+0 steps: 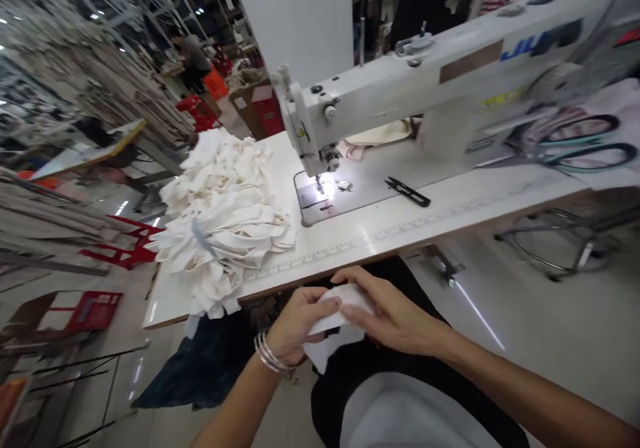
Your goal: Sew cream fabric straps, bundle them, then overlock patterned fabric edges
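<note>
My left hand [303,319], with bangles at the wrist, pinches the left side of a small white fabric piece [350,297]. On its right side, my right hand [383,311] grips the same piece between thumb and fingers. The fabric is held above my lap, just off the table's front edge, and one end hangs down below my hands. Beyond my hands stands a white sewing machine [380,98] with its needle area lit. A heap of white fabric pieces [225,215] lies on the table to the left.
Black thread snips [407,191] lie on the white table [350,241]. Large scissors [585,145] rest at the right beside pinkish cloth. Dark blue cloth [200,368] hangs below the table at left. A wheeled metal base [555,245] stands at the right, and a person [193,58] is far back.
</note>
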The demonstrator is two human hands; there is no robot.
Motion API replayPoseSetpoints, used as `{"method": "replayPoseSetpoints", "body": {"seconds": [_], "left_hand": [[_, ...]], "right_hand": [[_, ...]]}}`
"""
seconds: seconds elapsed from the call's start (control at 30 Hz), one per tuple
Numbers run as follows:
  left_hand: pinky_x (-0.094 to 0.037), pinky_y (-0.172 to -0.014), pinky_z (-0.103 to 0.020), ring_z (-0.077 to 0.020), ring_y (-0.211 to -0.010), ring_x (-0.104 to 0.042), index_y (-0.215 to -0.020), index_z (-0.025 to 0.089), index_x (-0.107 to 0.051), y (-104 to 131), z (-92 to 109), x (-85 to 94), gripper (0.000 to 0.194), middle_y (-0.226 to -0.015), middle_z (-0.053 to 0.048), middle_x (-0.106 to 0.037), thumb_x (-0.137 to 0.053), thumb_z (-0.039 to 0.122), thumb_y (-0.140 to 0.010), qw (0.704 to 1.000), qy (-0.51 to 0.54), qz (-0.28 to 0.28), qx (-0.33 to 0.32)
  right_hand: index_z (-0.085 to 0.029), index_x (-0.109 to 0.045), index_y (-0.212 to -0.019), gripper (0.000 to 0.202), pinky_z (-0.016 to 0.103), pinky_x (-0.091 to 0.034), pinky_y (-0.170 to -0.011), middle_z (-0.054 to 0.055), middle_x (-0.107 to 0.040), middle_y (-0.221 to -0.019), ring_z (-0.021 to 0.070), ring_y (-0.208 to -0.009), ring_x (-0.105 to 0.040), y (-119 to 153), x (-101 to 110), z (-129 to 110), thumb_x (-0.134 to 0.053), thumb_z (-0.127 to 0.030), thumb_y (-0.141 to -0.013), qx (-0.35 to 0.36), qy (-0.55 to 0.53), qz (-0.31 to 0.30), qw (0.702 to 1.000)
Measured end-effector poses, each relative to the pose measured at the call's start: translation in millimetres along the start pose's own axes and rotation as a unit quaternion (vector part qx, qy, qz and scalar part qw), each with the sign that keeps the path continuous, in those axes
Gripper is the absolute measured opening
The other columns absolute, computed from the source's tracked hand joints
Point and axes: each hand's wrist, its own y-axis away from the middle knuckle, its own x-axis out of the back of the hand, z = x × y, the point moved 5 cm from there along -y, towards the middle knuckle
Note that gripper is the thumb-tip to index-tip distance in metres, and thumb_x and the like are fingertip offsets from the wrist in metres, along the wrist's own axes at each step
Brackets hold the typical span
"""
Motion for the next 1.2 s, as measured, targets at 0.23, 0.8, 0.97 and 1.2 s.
{"method": "replayPoseSetpoints", "body": {"seconds": [0.23,0.8,0.97,1.2], "left_hand": [[-0.005,-0.033,-0.018,0.0014,-0.033,-0.018,-0.064,0.012,-0.061,-1,12,-9.7,0.041,-0.044,0.009,-0.037,-0.084,0.046,-0.06,0.999,-0.002,-0.018,0.037],[-0.053,-0.06,-0.027,-0.0179,-0.066,-0.065,-0.08,0.017,-0.077,6,33,-18.3,0.025,-0.075,-0.006,-0.074,-0.076,0.04,-0.071,0.956,-0.184,0.124,-0.192],[-0.055,-0.068,-0.026,-0.0195,-0.076,-0.068,-0.084,0.018,-0.079,8,36,-17.1,0.019,-0.083,-0.007,-0.075,-0.073,0.035,-0.076,0.934,-0.24,0.123,-0.235],[-0.054,-0.069,-0.029,-0.0209,-0.075,-0.067,-0.079,0.018,-0.078,11,43,-20.6,0.016,-0.079,-0.007,-0.074,-0.071,0.033,-0.077,0.929,-0.249,0.121,-0.247]], "right_hand": [[-0.026,-0.066,-0.112,0.029,0.041,-0.046,-0.087,0.01,-0.052,-0.112,0.0236,-0.103,-0.048,17,1,-11,-0.056,-0.012,-0.088,0.219,0.255,0.119,0.934],[-0.023,-0.074,-0.093,0.013,0.033,-0.051,-0.072,0.005,-0.056,-0.089,0.0177,-0.086,-0.053,19,25,-1,-0.061,-0.023,-0.092,0.125,0.036,0.259,0.957],[-0.021,-0.072,-0.09,0.007,0.033,-0.052,-0.071,0.004,-0.055,-0.086,0.0173,-0.085,-0.054,17,26,-1,-0.065,-0.022,-0.09,0.12,0.036,0.274,0.954],[-0.02,-0.067,-0.087,0.007,0.032,-0.052,-0.072,0.005,-0.059,-0.088,0.0178,-0.086,-0.057,13,25,-1,-0.062,-0.024,-0.092,0.116,0.02,0.269,0.956]]}}
